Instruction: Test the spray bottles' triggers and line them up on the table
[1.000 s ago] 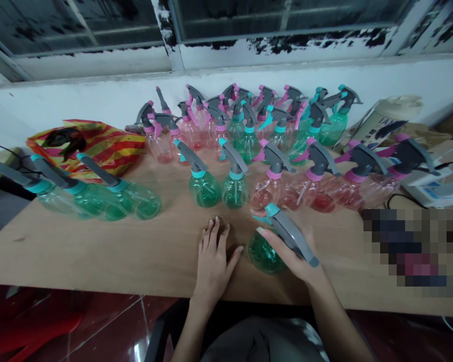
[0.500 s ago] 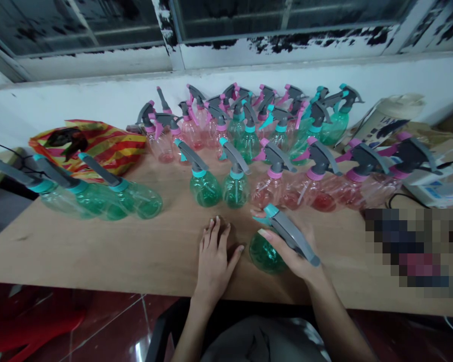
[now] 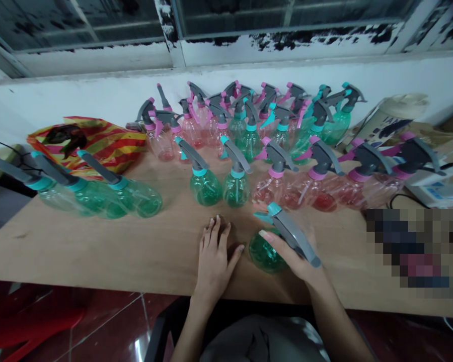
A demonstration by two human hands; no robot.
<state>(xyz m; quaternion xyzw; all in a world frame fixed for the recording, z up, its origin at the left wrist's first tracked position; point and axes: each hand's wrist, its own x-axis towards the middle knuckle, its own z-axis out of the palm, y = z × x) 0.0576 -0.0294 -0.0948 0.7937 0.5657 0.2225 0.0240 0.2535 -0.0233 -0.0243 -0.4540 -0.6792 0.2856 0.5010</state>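
Observation:
My right hand [image 3: 292, 254] is wrapped round the neck of a green spray bottle [image 3: 266, 251] with a grey and turquoise trigger head. Its base is at the table near me, and most of my fingers are hidden behind the head. Flat on the wooden table [image 3: 143, 251], to the left of that bottle, lies my left hand [image 3: 214, 259], fingers spread and holding nothing. Just beyond my hands stand two green spray bottles [image 3: 236, 188] and a row of pink spray bottles [image 3: 268, 188].
Several green bottles [image 3: 145, 198] stand at the left. More pink and green bottles [image 3: 251, 141] crowd along the wall. A red and yellow plastic bag [image 3: 109, 146] lies back left; a white cylindrical container [image 3: 392, 120] leans back right. A red chair [image 3: 33, 322] is below left.
Almost nothing differs. The view has shifted very slightly, and the fingers of my right hand around the bottle's trigger have moved a little. My left hand stays in place.

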